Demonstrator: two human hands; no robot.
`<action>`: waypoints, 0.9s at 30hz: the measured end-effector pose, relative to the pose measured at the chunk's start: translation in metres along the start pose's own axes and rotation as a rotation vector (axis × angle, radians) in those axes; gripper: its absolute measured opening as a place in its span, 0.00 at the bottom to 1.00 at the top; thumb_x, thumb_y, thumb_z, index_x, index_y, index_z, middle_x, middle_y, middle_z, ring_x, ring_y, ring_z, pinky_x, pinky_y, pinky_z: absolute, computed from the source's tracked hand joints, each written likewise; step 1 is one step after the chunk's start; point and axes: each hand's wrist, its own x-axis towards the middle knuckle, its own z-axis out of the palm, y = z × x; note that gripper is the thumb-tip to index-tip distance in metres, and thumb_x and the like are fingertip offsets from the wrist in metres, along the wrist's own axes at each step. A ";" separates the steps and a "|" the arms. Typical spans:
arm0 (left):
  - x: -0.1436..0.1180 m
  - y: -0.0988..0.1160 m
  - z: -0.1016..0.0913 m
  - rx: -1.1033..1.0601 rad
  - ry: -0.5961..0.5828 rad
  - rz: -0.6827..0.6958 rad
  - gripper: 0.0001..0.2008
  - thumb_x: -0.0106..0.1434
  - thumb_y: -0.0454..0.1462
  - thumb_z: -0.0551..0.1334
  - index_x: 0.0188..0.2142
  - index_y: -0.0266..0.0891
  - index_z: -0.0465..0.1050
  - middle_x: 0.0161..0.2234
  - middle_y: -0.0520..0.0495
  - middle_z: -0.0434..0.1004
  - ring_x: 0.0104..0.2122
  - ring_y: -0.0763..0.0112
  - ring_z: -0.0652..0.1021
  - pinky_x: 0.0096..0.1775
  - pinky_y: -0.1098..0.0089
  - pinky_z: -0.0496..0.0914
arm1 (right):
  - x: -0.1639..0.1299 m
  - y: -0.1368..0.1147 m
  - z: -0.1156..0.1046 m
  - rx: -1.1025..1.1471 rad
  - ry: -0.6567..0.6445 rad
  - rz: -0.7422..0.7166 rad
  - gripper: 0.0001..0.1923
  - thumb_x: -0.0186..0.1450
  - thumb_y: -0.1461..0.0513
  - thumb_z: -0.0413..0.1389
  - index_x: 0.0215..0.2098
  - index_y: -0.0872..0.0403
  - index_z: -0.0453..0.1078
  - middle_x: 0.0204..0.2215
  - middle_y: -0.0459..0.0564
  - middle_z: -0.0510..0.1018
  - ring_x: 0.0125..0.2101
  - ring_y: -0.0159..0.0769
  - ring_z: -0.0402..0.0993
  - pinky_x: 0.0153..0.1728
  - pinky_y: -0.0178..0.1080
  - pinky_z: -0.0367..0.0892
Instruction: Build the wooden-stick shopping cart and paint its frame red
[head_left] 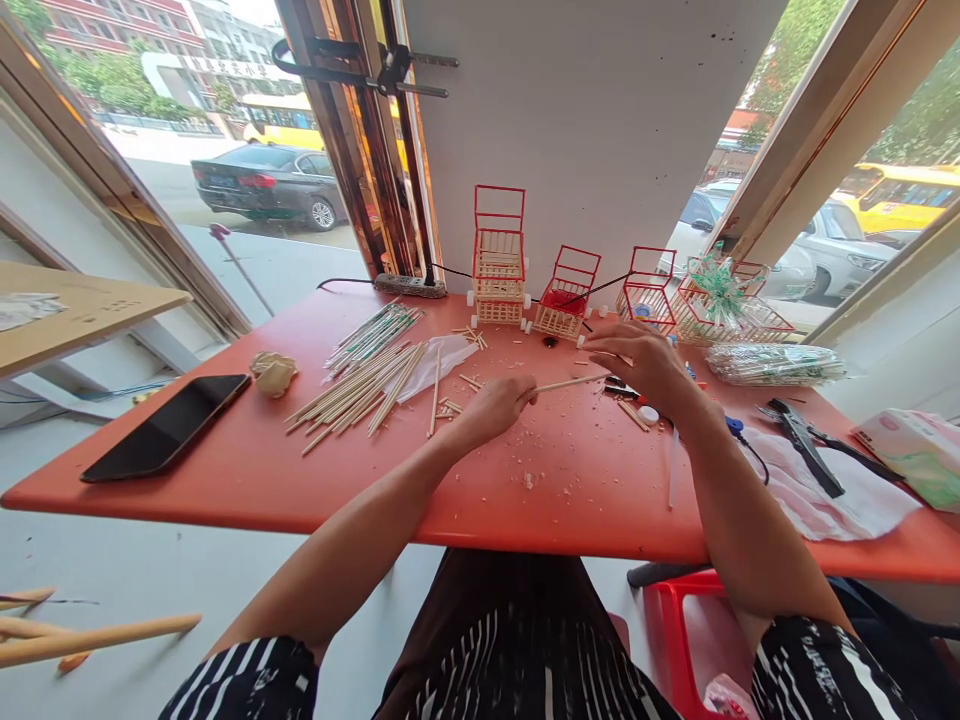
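My left hand point(496, 408) is closed round one end of a thin wooden stick point(568, 383), held just above the red table. The stick points right, and its far end reaches the fingers of my right hand point(641, 358). That hand is raised, with its fingers stretched out and apart; whether a fingertip touches the stick I cannot tell. Under and beside the right hand lie pliers point(619, 386), partly hidden, and a white cap point(648, 413). Left of my left hand, a pile of wooden sticks point(360, 393) lies next to short cut pieces point(450, 407).
Small stick-built carts point(499, 270) with red frames stand along the back. Wrapped sticks point(375, 335), a phone point(166, 426) and a brown lump point(273, 374) are on the left. A glue gun point(806, 445) lies on a cloth at right, beside a tissue pack point(911, 450).
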 end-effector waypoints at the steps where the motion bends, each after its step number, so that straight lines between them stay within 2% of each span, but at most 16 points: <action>1: -0.001 0.000 0.000 0.044 -0.011 0.002 0.09 0.67 0.31 0.56 0.30 0.42 0.70 0.26 0.49 0.71 0.28 0.65 0.70 0.34 0.67 0.58 | 0.000 -0.002 0.003 -0.012 -0.075 -0.020 0.13 0.73 0.54 0.59 0.44 0.47 0.86 0.49 0.54 0.87 0.53 0.49 0.79 0.57 0.49 0.65; 4: -0.002 -0.001 -0.002 0.141 -0.030 0.010 0.09 0.68 0.32 0.55 0.32 0.42 0.70 0.29 0.47 0.73 0.30 0.62 0.71 0.33 0.66 0.57 | 0.001 -0.008 0.016 -0.070 -0.255 -0.036 0.11 0.72 0.55 0.60 0.39 0.48 0.86 0.41 0.55 0.88 0.46 0.48 0.80 0.51 0.47 0.63; 9: -0.002 -0.001 -0.007 0.263 -0.069 0.046 0.11 0.68 0.30 0.54 0.35 0.42 0.72 0.34 0.43 0.78 0.32 0.60 0.73 0.34 0.65 0.57 | 0.001 -0.009 0.029 -0.156 -0.389 -0.030 0.09 0.70 0.60 0.61 0.36 0.50 0.84 0.33 0.52 0.87 0.38 0.42 0.79 0.43 0.43 0.60; 12: 0.001 -0.003 -0.008 0.339 -0.050 0.094 0.11 0.67 0.28 0.54 0.35 0.41 0.74 0.36 0.41 0.80 0.36 0.57 0.75 0.39 0.64 0.61 | 0.002 -0.008 0.033 -0.118 -0.465 0.015 0.10 0.69 0.62 0.59 0.33 0.51 0.83 0.30 0.49 0.87 0.32 0.38 0.78 0.36 0.39 0.59; 15: 0.003 -0.005 -0.007 0.396 -0.001 0.124 0.11 0.69 0.29 0.55 0.35 0.41 0.76 0.36 0.39 0.80 0.41 0.53 0.76 0.47 0.59 0.65 | 0.003 -0.009 0.035 -0.007 -0.470 0.042 0.10 0.68 0.62 0.60 0.32 0.51 0.83 0.28 0.47 0.86 0.29 0.35 0.77 0.33 0.37 0.59; 17: 0.002 -0.003 -0.009 0.401 0.100 0.155 0.10 0.70 0.31 0.58 0.36 0.41 0.77 0.40 0.38 0.81 0.48 0.50 0.76 0.55 0.53 0.64 | 0.004 -0.011 0.034 0.053 -0.456 0.054 0.10 0.67 0.62 0.60 0.31 0.51 0.83 0.27 0.46 0.86 0.26 0.34 0.76 0.32 0.37 0.59; 18: 0.002 -0.002 -0.010 0.384 0.193 0.170 0.08 0.70 0.32 0.59 0.39 0.41 0.78 0.45 0.37 0.81 0.53 0.48 0.74 0.58 0.51 0.63 | 0.004 -0.011 0.033 0.084 -0.444 0.073 0.10 0.67 0.61 0.60 0.30 0.51 0.83 0.26 0.46 0.86 0.25 0.33 0.75 0.31 0.36 0.60; 19: 0.001 0.000 -0.013 0.350 0.313 0.180 0.08 0.69 0.32 0.61 0.43 0.41 0.79 0.50 0.37 0.81 0.58 0.48 0.72 0.61 0.50 0.62 | 0.005 -0.012 0.032 0.123 -0.424 0.105 0.11 0.67 0.60 0.60 0.30 0.51 0.83 0.26 0.46 0.86 0.25 0.32 0.75 0.31 0.36 0.60; 21: -0.001 0.003 -0.020 0.233 0.573 0.166 0.14 0.68 0.31 0.63 0.52 0.42 0.77 0.59 0.38 0.76 0.63 0.51 0.70 0.64 0.52 0.62 | 0.005 -0.013 0.029 0.244 -0.367 0.191 0.13 0.67 0.56 0.60 0.31 0.51 0.84 0.28 0.47 0.87 0.28 0.34 0.78 0.32 0.36 0.64; 23: -0.001 0.005 -0.026 0.052 0.753 0.123 0.15 0.67 0.32 0.64 0.53 0.41 0.76 0.56 0.40 0.78 0.57 0.56 0.74 0.60 0.57 0.68 | 0.006 -0.017 0.026 0.417 -0.312 0.278 0.15 0.67 0.51 0.61 0.32 0.52 0.83 0.30 0.49 0.88 0.33 0.37 0.82 0.34 0.36 0.68; 24: 0.000 0.004 -0.027 -0.062 0.778 0.085 0.13 0.67 0.33 0.64 0.51 0.40 0.77 0.51 0.41 0.80 0.50 0.60 0.77 0.55 0.61 0.71 | 0.006 -0.020 0.026 0.509 -0.288 0.317 0.16 0.66 0.50 0.61 0.33 0.52 0.83 0.31 0.50 0.88 0.34 0.38 0.83 0.36 0.36 0.70; 25: 0.002 0.004 -0.027 -0.186 0.750 0.040 0.10 0.67 0.35 0.65 0.48 0.40 0.78 0.46 0.43 0.81 0.43 0.64 0.79 0.48 0.65 0.73 | 0.006 -0.024 0.026 0.590 -0.268 0.351 0.16 0.65 0.49 0.62 0.33 0.52 0.82 0.33 0.51 0.88 0.36 0.39 0.84 0.36 0.37 0.70; 27: 0.005 0.004 -0.022 -0.438 0.552 -0.058 0.08 0.65 0.36 0.66 0.43 0.37 0.79 0.35 0.48 0.81 0.31 0.71 0.77 0.37 0.70 0.72 | 0.006 -0.032 0.027 0.697 -0.237 0.402 0.17 0.64 0.48 0.64 0.34 0.53 0.82 0.34 0.53 0.88 0.35 0.38 0.83 0.35 0.36 0.69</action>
